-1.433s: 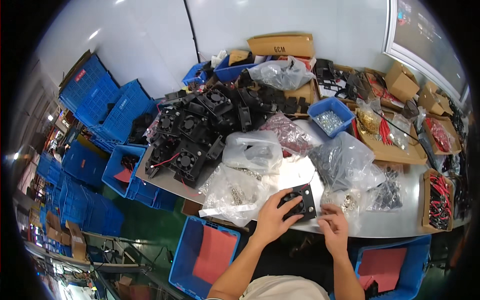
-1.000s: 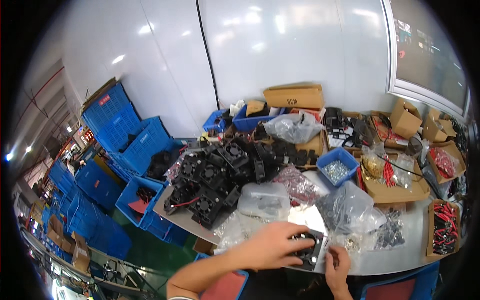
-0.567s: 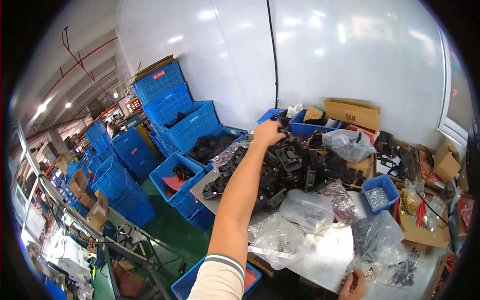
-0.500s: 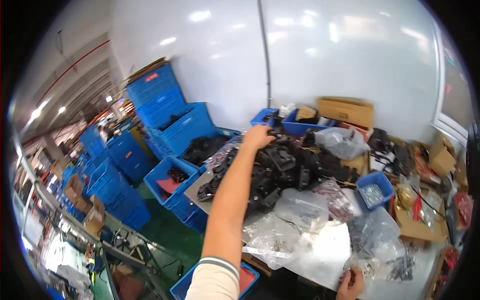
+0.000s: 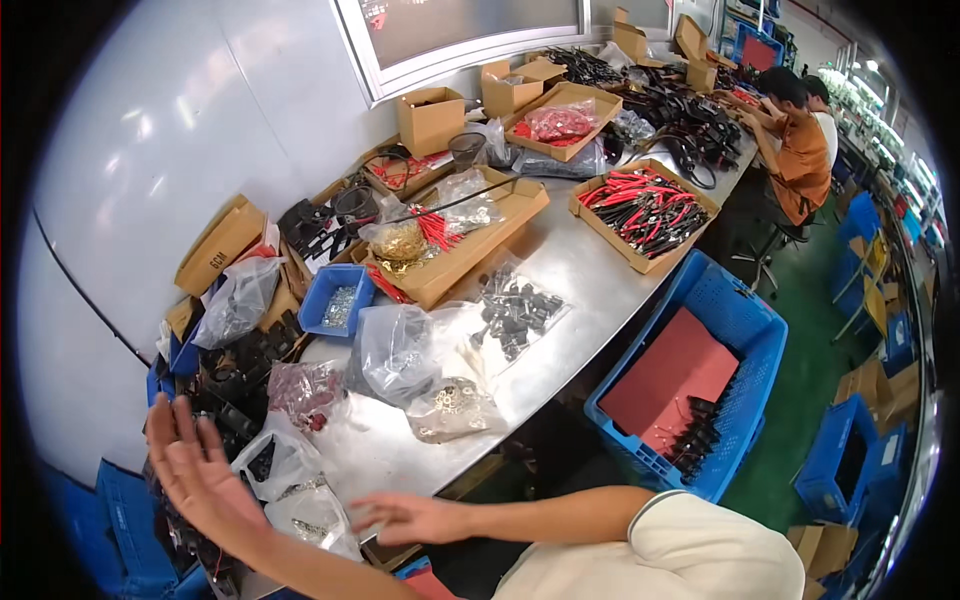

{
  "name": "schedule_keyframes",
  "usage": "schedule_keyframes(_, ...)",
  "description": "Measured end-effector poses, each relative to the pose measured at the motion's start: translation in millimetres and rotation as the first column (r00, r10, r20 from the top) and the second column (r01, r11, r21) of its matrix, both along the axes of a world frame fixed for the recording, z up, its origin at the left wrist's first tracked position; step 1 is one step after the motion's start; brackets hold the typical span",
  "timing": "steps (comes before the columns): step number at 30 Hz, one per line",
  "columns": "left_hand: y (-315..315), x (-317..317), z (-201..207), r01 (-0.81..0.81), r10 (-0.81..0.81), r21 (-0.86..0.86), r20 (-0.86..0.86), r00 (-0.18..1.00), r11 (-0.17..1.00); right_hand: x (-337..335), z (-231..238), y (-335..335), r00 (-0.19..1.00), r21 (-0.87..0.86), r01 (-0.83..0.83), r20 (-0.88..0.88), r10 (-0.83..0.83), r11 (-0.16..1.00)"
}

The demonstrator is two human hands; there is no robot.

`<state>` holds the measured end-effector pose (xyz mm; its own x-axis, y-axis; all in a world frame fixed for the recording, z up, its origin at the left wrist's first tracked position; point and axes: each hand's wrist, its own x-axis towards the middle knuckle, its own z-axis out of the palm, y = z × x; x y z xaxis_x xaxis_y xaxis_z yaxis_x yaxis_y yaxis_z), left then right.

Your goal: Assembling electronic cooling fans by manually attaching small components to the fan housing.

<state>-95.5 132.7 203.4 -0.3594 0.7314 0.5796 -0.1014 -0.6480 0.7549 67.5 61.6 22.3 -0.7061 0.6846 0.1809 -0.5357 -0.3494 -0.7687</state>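
Since half a second ago the left arm, which was stretched far out to the heap of black fans, has pulled back, and the view has swung to the right along the surface; now the left hand [image 5: 195, 472] is raised with its fingers spread and its palm open, holding nothing, just in front of clear plastic bags [image 5: 300, 490] of small parts at the near left edge of the metal surface [image 5: 580, 270]; the right hand [image 5: 405, 518] is also open and empty, fingers loosely extended, hovering at the near edge of the surface just right of those bags; the two hands are apart, with the bags between them; behind the left hand lies the heap of black fans [image 5: 240, 365], beside a bag of dark red parts [image 5: 300, 385]; further in sit a clear bag of grey pieces [image 5: 395, 345], a bag of brass-coloured rings [image 5: 450, 405] and a flat bag of black parts [image 5: 515, 310]; a small blue bin [image 5: 338, 298] of silvery screws stands past them; cardboard trays hold gold parts and red-handled pieces [image 5: 440, 240], and another tray [image 5: 645, 205] is full of red and black wires; below the edge of the surface, to the right, a large blue crate [image 5: 700, 385] holds a red sheet and black parts; at the far end a person in an orange shirt [image 5: 800, 155] sits at the surface.
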Motion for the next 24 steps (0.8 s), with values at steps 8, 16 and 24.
schedule_keyframes(8,22.6,-32.1,-2.4,0.067,-0.061,-0.031,0.167,0.984,0.997,-20.7,-41.8,-66.6,0.967,-0.189,-0.254,-0.035,0.252,0.949)
schedule_keyframes(16,32.7,-36.7,19.9,-0.018,0.019,0.070,-0.015,1.000,0.997,-14.7,-31.5,-72.8,0.822,-0.359,-0.557,-0.371,0.433,0.749)
schedule_keyframes(24,48.2,-25.6,20.9,0.008,-0.009,0.028,0.031,0.999,1.000,-18.6,-51.7,-85.3,0.782,-0.425,-0.614,-0.438,0.443,0.665)
